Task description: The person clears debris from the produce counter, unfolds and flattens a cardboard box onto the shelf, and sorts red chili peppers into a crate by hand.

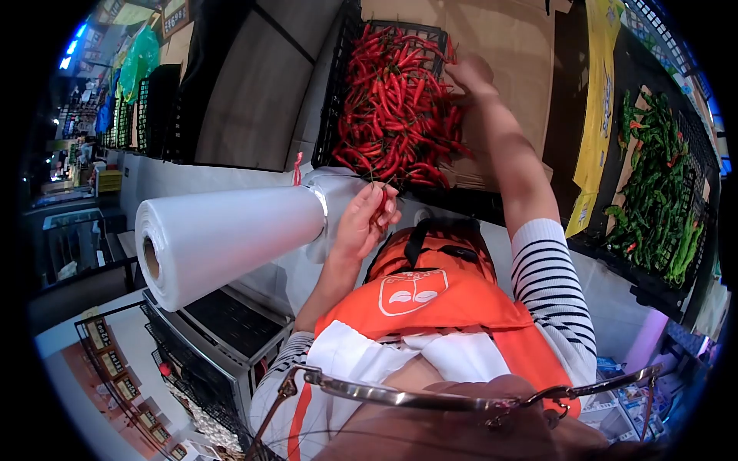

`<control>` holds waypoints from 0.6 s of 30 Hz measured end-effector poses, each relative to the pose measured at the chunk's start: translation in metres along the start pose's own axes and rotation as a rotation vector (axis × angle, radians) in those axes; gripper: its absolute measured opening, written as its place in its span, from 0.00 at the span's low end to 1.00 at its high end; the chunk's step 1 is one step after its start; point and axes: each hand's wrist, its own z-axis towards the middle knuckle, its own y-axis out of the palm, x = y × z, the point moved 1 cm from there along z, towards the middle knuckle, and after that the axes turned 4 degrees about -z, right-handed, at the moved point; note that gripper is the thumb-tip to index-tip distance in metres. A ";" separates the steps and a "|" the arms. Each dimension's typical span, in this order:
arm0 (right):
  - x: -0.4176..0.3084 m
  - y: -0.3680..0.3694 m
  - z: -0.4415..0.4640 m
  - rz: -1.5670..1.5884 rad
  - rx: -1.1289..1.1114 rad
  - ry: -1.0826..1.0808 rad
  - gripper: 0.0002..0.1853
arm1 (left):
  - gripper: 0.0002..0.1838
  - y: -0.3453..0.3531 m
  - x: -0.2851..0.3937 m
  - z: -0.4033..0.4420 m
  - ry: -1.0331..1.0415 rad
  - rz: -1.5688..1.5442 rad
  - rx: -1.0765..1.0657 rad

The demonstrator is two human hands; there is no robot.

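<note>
A heap of red chili peppers fills a black plastic crate. My left hand is closed at the near edge of the crate, with red chili peppers between its fingers and green stems poking out on top. My right hand reaches to the far right side of the heap. Its fingers are pinched together at a red chili pepper by the crate's edge. The fingertips are partly hidden by the hand itself.
A big roll of clear plastic bags stands left of my left hand. Brown cardboard lies right of the chilies. Farther right, green peppers lie in another black crate beside a yellow carton strip. An orange apron covers my front.
</note>
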 end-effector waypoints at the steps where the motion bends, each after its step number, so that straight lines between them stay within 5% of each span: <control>1: 0.000 -0.002 0.004 0.086 -0.032 -0.078 0.18 | 0.12 0.000 0.000 0.000 0.007 -0.003 -0.009; 7: -0.020 0.008 0.013 0.943 -0.287 -0.462 0.16 | 0.13 0.006 0.000 0.001 -0.018 0.001 0.018; 10: -0.010 0.004 0.012 0.908 -0.154 -0.312 0.20 | 0.14 0.006 -0.001 0.007 -0.010 -0.101 -0.033; 13: 0.015 0.008 0.004 0.140 -0.067 -0.047 0.23 | 0.15 0.012 0.001 0.018 -0.004 -0.109 0.008; 18: 0.006 0.015 -0.034 0.037 -0.198 0.079 0.23 | 0.13 0.004 -0.001 0.057 0.047 -0.193 -0.018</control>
